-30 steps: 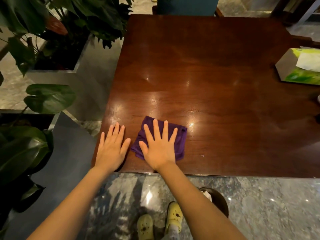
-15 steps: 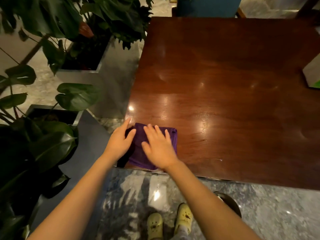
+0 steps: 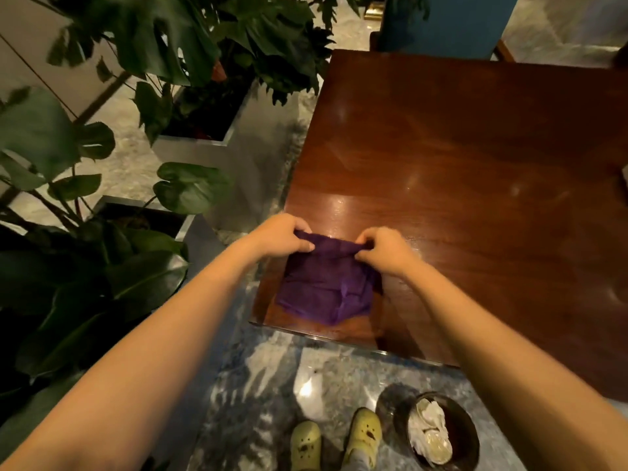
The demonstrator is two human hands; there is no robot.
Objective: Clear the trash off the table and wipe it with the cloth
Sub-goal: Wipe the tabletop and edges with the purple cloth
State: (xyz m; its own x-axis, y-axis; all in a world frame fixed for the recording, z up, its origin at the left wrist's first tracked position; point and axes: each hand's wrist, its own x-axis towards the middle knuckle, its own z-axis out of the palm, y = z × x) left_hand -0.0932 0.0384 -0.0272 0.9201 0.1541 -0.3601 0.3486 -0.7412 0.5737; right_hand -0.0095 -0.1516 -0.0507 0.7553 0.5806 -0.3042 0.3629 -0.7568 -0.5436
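Note:
A purple cloth (image 3: 324,287) lies at the near left corner of the dark wooden table (image 3: 475,171). My left hand (image 3: 283,236) pinches the cloth's far left edge and my right hand (image 3: 382,249) pinches its far right edge, lifting that edge off the wood while the near part rests flat. On the floor below the table's near edge stands a dark round bin (image 3: 441,431) holding crumpled white trash (image 3: 429,426).
Large leafy plants in metal planters (image 3: 204,144) crowd the left side of the table. A blue chair (image 3: 452,22) stands at the far end. My yellow-green clogs (image 3: 334,440) are on the marble floor beside the bin.
Both hands went from lying flat, the right pressing the cloth, to gripping its far edge and lifting it. The view shifted right; the green tissue box left the frame.

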